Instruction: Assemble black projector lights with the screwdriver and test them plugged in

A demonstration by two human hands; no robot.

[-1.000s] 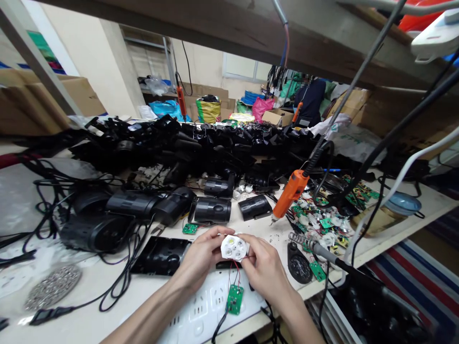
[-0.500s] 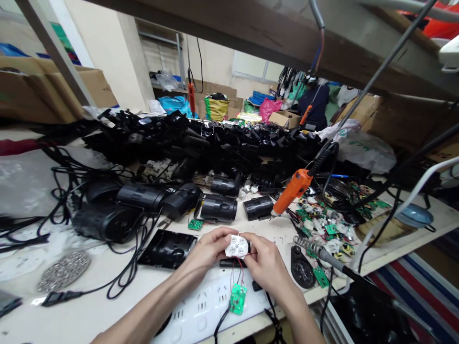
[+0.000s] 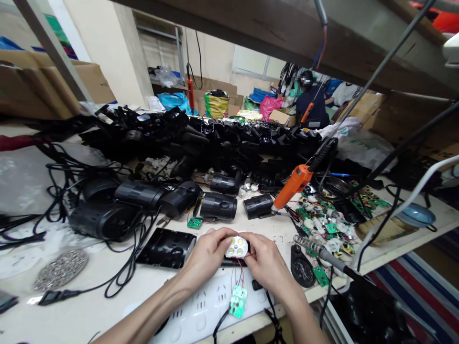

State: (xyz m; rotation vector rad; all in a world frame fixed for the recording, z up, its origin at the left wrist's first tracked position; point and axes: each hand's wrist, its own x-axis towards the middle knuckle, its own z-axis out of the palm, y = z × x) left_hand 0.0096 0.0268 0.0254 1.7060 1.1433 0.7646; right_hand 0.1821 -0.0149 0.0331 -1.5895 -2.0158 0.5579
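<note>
Head: L hand [image 3: 207, 247], R hand [image 3: 267, 255] both gripping LED pc [image 3: 236, 248], PCB [image 3: 237, 303] over pwr strip [image 3: 210, 310], blk housing [image 3: 217, 206] beyond.

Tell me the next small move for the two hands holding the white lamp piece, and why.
Perhaps hold the white lamp piece in the right hand and bring the left hand down to the green circuit board: both hands are on the lamp piece, while thin wires run from it to the board, which neither hand supports.
</note>
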